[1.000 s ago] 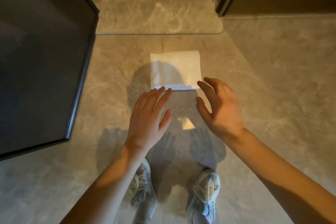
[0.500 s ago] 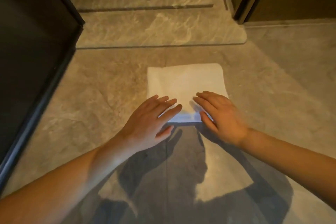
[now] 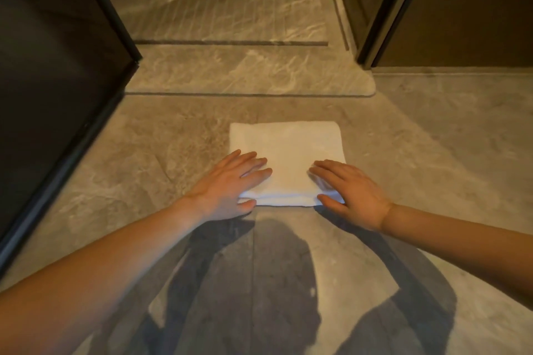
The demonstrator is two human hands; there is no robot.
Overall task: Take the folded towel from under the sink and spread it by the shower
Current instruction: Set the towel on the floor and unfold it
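On the stone floor before the shower, the left hand and right hand lie flat, fingers straight, on the near corners of the white folded towel, with the thumbs along its near edge. Neither grips it. The towel sits folded just short of the shower's raised sill, so spreading seems about to begin. Next, fingers must catch the top layer and draw it open. Whether the thumbs slip under a fold cannot be told. A dark glass panel stands to the left. Both arms are cut off by the frame.
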